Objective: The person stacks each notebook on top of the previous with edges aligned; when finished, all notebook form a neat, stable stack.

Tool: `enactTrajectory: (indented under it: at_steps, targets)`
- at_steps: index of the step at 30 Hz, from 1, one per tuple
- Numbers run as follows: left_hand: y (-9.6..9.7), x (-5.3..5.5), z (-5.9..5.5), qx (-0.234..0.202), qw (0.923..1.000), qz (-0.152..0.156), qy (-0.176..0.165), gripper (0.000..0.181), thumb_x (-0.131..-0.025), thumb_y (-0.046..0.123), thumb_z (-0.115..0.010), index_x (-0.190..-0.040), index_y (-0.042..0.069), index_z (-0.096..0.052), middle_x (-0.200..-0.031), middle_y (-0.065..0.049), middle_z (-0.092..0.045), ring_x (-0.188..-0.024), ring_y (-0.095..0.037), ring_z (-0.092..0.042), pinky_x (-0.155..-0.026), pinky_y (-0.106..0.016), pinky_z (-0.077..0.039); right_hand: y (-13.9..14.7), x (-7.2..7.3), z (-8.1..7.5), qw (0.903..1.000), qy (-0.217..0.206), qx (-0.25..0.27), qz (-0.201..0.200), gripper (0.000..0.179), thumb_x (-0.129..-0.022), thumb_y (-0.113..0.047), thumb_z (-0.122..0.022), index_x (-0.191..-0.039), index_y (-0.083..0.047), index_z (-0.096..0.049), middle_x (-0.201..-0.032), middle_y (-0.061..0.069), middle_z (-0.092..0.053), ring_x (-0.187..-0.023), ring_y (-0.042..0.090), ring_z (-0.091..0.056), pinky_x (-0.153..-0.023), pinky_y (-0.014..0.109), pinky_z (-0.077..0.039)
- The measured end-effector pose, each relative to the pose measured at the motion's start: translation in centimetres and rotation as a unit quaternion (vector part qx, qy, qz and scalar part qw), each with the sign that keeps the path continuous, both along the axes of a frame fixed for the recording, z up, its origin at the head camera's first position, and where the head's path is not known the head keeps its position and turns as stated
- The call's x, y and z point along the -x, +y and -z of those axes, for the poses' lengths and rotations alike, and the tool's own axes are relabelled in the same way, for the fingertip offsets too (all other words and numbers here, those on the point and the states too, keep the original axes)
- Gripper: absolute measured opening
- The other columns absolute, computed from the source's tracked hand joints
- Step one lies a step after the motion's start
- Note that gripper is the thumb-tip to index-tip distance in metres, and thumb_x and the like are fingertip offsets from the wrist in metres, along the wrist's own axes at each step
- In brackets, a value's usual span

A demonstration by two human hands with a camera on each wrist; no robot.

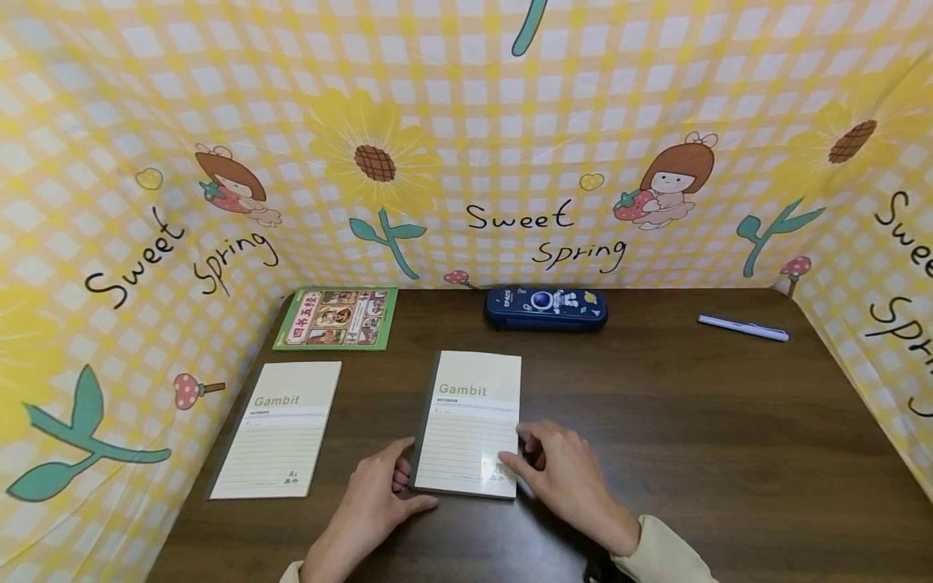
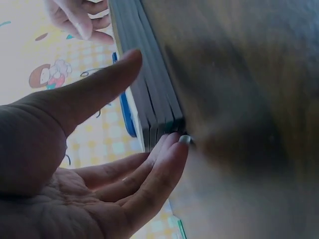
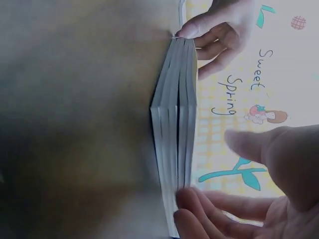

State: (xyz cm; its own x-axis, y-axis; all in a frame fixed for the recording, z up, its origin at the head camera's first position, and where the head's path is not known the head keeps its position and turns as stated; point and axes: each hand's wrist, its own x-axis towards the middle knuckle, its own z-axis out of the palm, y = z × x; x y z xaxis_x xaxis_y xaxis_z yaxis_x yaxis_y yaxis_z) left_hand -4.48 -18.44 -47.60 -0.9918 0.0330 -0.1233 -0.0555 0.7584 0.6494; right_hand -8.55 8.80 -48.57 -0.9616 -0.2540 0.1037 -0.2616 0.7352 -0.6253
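A stack of several cream "Gambit" notebooks [image 1: 470, 437] lies in the middle of the table, dark spines to the left. On the spine side is my left hand [image 1: 375, 494], its fingers touching the lower part of the stack. Its thumb stretches out apart from the spines, as the left wrist view shows. The fingertips of my right hand [image 1: 568, 474] touch the opposite side. Its thumb hovers over the cover, clear of the pages [image 3: 174, 114] in the right wrist view. Left of the stack lies another "Gambit" notebook [image 1: 277, 429].
A green picture-covered book [image 1: 337, 318] lies at the back left of the dark table [image 1: 692, 421]. Near the back wall is a navy space-themed pencil case [image 1: 545, 309]. A lilac pen [image 1: 743, 328] lies at the back right. Yellow checked cloth [image 1: 481, 121] encloses the table.
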Motion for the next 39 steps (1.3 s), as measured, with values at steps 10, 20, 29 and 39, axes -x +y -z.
enactTrajectory:
  at_steps: [10, 20, 29, 39]
  targets:
    - [-1.7, -0.3, -0.8, 0.011, 0.9998, -0.012, 0.009, 0.082, -0.068, 0.035, -0.098, -0.138, 0.007, -0.065, -0.1, -0.001, -0.073, -0.089, -0.012, -0.066, -0.079, -0.03, -0.058, -1.2, 1.0, -0.6, 0.997, 0.021, 0.026, -0.07, 0.03, -0.089, -0.027, -0.084, -0.112, -0.01, -0.075, -0.084, -0.007, -0.064, -0.066, 0.002, -0.054, -0.062, 0.019, -0.044]
    - [-4.2, -0.7, -0.9, 0.024, 0.9971, -0.043, 0.058, 0.054, -0.086, 0.031, -0.087, -0.129, 0.002, -0.07, -0.107, -0.007, -0.075, -0.095, -0.019, -0.071, -0.08, -0.032, -0.062, -4.1, 1.3, -1.1, 0.9834, 0.016, 0.011, -0.18, 0.023, -0.092, -0.023, -0.079, -0.109, -0.009, -0.075, -0.089, -0.001, -0.068, -0.073, 0.005, -0.059, -0.067, 0.02, -0.048]
    - [-7.1, -1.7, -1.0, 0.064, 0.99, -0.066, 0.106, 0.048, -0.089, 0.03, -0.085, -0.125, 0.001, -0.071, -0.107, -0.011, -0.074, -0.091, -0.022, -0.071, -0.075, -0.033, -0.062, -6.6, 1.4, -2.4, 0.9549, 0.016, -0.088, -0.283, 0.035, -0.095, -0.034, -0.077, -0.122, -0.012, -0.072, -0.104, -0.002, -0.07, -0.084, 0.004, -0.059, -0.075, 0.024, -0.053]
    - [-9.8, -2.6, -1.0, 0.14, 0.9763, -0.119, 0.115, 0.049, -0.093, 0.03, -0.081, -0.125, -0.005, -0.07, -0.12, -0.033, -0.065, -0.107, -0.052, -0.064, -0.087, -0.066, -0.053, -11.0, 1.3, -3.0, 0.9224, 0.033, -0.142, -0.358, 0.036, -0.097, -0.035, -0.075, -0.127, -0.016, -0.07, -0.113, -0.004, -0.069, -0.091, 0.003, -0.063, -0.075, 0.021, -0.054]
